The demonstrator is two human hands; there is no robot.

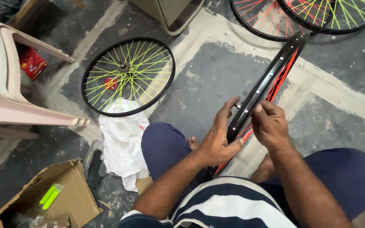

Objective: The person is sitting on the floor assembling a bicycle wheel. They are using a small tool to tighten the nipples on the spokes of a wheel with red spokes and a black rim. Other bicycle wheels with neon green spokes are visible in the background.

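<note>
head: black rim [271, 78] with red spokes [280, 80] stood edgewise between knees | left hand [218, 141] gripped rim's edge, right hand [269, 124] pinched it opposite | looked mid-build | finished yellow-spoked wheel [128, 76] lay flat on floor, others beyond

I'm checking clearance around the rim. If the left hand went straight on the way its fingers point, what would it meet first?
The left hand points up and away, its fingertips beside the black rim. Straight on, it would likely meet the rim; beyond is bare floor, though depth is unclear.

Top wheels [305, 17] cut by edge
</note>
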